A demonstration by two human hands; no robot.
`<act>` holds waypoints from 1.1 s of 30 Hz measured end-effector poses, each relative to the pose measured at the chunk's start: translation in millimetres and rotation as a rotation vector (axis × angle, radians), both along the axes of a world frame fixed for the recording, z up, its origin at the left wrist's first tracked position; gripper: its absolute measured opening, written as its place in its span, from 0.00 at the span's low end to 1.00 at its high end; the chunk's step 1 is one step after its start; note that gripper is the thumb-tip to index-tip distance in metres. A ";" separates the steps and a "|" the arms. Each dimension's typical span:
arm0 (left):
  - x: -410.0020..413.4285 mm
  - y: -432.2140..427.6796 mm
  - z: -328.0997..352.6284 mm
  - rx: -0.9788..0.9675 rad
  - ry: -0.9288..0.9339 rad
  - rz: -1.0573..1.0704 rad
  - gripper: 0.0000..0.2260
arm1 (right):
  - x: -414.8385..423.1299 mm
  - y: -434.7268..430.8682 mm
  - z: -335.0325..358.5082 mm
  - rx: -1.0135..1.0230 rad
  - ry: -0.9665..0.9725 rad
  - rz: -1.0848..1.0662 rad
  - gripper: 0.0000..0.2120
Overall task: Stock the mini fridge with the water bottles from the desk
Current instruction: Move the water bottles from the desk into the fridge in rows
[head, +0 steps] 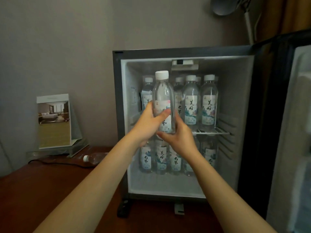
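I hold a clear water bottle [162,98] with a white cap upright in front of the open mini fridge [242,115], level with its upper shelf. My left hand [149,122] grips the bottle's middle from the left. My right hand [179,137] cups its base from the right. Several matching bottles [191,101] stand on the wire shelf [212,132] behind it, and several more [161,158] stand on the fridge floor below. One more bottle [93,158] lies on its side on the wooden desk [42,190], left of the fridge.
The fridge door [296,132] is swung open at the right. A standing photo card [53,121] sits at the desk's back left, with a black cable [55,163] running in front of it. A grey lamp [225,5] hangs above the fridge.
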State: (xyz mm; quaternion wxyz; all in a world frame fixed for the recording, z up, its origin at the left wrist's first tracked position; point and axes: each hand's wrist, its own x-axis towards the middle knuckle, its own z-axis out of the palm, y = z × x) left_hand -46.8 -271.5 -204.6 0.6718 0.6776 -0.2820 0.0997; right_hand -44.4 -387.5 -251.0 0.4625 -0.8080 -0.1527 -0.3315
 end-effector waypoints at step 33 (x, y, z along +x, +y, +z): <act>90.4 -43.4 -35.4 0.308 -0.015 0.384 0.18 | 37.3 -0.7 -13.8 -0.065 -0.016 -0.504 0.25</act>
